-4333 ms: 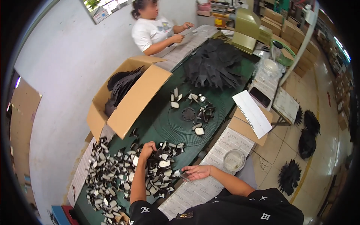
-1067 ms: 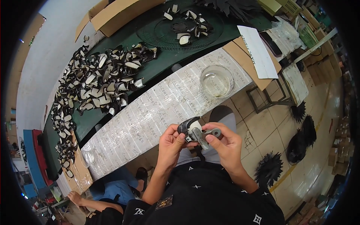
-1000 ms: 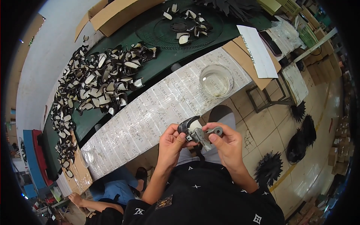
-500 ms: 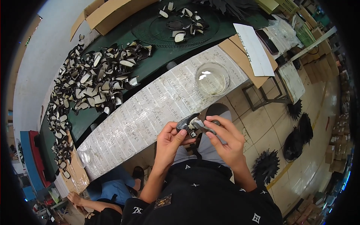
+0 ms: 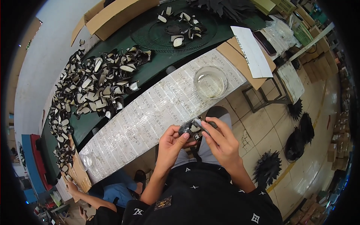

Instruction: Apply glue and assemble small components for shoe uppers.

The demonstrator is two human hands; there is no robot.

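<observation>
My left hand (image 5: 169,145) is closed round a glossy black shoe heel piece (image 5: 184,129) with a pale inner side, thumb on its near edge. From the right, my right hand (image 5: 224,144) grips a small hand tool (image 5: 197,123); it seems to have a flat pale grey blade and a dark rounded end. That blade lies against the inner side of the heel piece, partly hidden by my fingers. Both hands are above my lap, just off the near edge of the wrapped bench (image 5: 138,120).
A heap of similar black and pale pieces (image 5: 93,90) covers the green conveyor (image 5: 157,56). A clear bowl of liquid (image 5: 211,82) stands on the bench, near cardboard and a white sheet (image 5: 252,52). At lower left, a co-worker's hand (image 5: 72,187) reaches the bench end.
My right hand has shifted slightly left and down, bringing the blade further over the heel piece. The co-worker's hand has moved forward to the cardboard beside the heap.
</observation>
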